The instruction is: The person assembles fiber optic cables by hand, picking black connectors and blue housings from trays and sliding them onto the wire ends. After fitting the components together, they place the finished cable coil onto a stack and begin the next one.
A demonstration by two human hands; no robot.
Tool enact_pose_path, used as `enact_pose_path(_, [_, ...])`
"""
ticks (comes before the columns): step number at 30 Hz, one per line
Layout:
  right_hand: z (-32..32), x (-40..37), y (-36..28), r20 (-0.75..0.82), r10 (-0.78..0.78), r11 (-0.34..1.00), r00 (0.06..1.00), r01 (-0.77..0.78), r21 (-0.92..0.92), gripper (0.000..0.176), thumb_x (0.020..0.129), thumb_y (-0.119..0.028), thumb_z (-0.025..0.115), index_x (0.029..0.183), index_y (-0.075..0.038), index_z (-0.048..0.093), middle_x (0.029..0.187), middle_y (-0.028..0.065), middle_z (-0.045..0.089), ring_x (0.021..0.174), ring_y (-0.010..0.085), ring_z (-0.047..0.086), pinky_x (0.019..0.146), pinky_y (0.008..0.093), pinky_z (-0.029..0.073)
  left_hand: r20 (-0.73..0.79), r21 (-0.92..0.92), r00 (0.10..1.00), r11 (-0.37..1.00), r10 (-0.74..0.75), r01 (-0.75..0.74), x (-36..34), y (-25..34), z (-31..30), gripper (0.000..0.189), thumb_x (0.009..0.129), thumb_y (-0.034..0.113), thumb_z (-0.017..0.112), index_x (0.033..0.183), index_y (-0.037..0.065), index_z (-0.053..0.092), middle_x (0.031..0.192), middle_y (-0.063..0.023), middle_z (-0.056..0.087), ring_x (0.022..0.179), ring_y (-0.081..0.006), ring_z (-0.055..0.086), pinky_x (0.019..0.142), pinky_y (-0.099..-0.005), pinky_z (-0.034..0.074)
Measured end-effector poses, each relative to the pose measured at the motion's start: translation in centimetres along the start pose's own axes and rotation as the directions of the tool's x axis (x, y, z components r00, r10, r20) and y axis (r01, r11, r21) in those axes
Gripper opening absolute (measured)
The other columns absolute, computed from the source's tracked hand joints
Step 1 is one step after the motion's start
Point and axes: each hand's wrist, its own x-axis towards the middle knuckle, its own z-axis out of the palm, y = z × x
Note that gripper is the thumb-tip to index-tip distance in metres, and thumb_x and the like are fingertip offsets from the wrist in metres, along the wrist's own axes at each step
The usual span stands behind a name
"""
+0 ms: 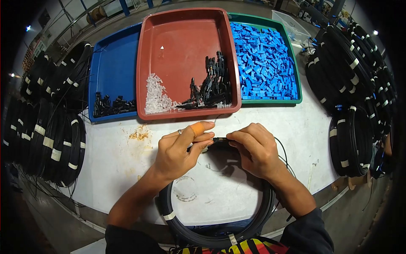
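A small black connector piece (220,139) spans the gap between my two hands, above the white table. My left hand (179,146), with an orange wrap on one finger, pinches its left end. From the other side, my right hand (257,148) grips the right end between thumb and fingertips. Below them lies a coil of black cable (264,207) bound with white tape, partly over the table's near edge. A thin black cable (282,148) loops out beside my right wrist. My fingers hide much of the connector.
A red tray (182,38) holds clear small parts (156,97) and black connector parts (213,82). Behind it are a blue tray (114,63) with black pieces and a green tray (300,86) full of blue connectors (266,63). Cable coils (46,139) flank the table (105,169).
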Motion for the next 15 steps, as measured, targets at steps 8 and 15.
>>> enact_pose_path(8, [-0.16, -0.14, 0.25, 0.092, 0.134, 0.968, 0.987, -0.15, 0.201, 0.026, 0.076, 0.007, 0.074, 0.099, -0.002, 0.068, 0.078, 0.0105, 0.061, 0.07, 0.0289, 0.061, 0.063, 0.0392, 0.049, 0.014, -0.17, 0.993, 0.978, -0.117, 0.118, -0.06, -0.06, 0.2, 0.043, 0.079, -0.01, 0.078, 0.118, -0.007, 0.061, 0.112, -0.0158, 0.075, 0.093, -0.0245, 0.077, 0.078, -0.0292, 0.063])
enact_pose_path(15, [0.18, -0.01, 0.25, 0.045, 0.157, 0.978, 0.987, -0.162, 0.129, 0.023, 0.075, 0.005, 0.076, 0.095, -0.004, 0.067, 0.081, 0.0095, 0.064, 0.073, 0.0286, 0.063, 0.067, 0.0401, 0.049, 0.054, -0.281, 0.996, 0.956, -0.069, 0.081, -0.08, -0.31, -0.1, 0.059, 0.068, 0.005, 0.091, 0.12, -0.002, 0.065, 0.099, -0.0104, 0.077, 0.086, -0.0198, 0.077, 0.075, -0.0269, 0.062])
